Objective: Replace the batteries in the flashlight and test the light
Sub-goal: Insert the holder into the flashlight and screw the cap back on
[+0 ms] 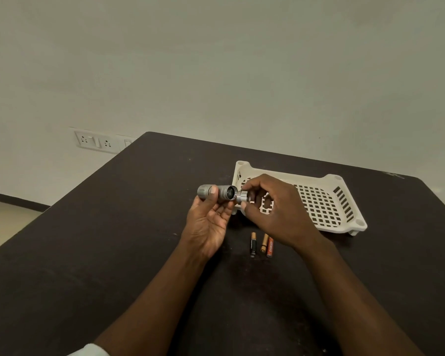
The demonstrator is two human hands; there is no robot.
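My left hand point(209, 222) holds a grey metal flashlight body point(217, 193) level above the table, thumb across its middle, open end facing right. Right at that open end, my right hand point(272, 214) pinches a small silver end cap point(242, 197) between thumb and fingers. The cap touches or nearly touches the body's rim; I cannot tell which. Three AAA batteries lie side by side on the table below my right hand: a black and gold one point(253, 244), a gold one point(264, 243) and an orange one point(270, 247).
A white perforated plastic tray point(326, 204) stands on the dark table point(113, 240) behind my right hand. The table's far edge meets a pale wall with a socket panel point(97, 142) at the left. The table's left edge drops to the floor.
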